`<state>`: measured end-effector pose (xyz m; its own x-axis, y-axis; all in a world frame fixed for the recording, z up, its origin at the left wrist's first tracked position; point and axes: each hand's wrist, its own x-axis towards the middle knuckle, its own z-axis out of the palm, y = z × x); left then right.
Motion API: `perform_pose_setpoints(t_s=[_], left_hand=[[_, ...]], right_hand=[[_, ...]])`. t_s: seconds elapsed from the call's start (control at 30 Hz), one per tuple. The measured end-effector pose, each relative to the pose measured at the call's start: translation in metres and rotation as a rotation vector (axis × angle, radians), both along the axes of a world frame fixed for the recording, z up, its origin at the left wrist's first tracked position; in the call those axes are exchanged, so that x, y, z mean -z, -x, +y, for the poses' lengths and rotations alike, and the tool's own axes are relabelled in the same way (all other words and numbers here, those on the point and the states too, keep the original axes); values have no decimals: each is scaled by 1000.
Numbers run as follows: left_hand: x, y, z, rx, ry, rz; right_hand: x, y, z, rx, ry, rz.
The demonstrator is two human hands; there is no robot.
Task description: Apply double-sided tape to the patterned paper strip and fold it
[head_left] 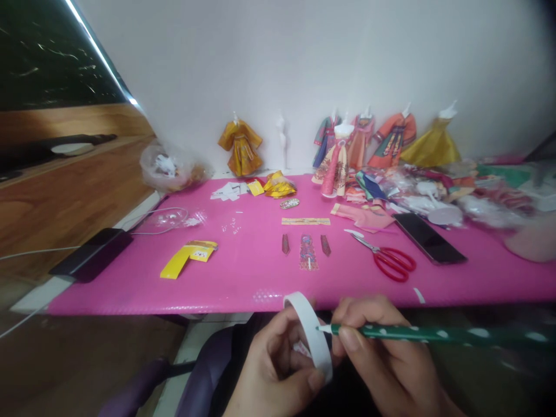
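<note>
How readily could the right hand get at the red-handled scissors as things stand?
Probably not straight away: the right hand is gripping a green pen, though the scissors lie uncovered just beyond it.

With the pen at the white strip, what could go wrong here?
The green pen has its tip at the curved white strip, so a slip might leave a stray mark. The left hand grips the strip bent, so it might crease. The white scrap near the edge of the pink table might get brushed off.
</note>
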<state>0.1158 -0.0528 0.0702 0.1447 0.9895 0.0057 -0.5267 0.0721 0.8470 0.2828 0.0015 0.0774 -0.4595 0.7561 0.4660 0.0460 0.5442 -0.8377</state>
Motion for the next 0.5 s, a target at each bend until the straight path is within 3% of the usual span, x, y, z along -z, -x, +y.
perform_pose_setpoints(t_s=[0.3, 0.5], left_hand=[[3, 1, -1, -38, 26, 39], [9, 4, -5, -106, 65, 101]], right_hand=[[-4, 2, 2, 7, -16, 12], [-9, 1, 2, 82, 85, 300]])
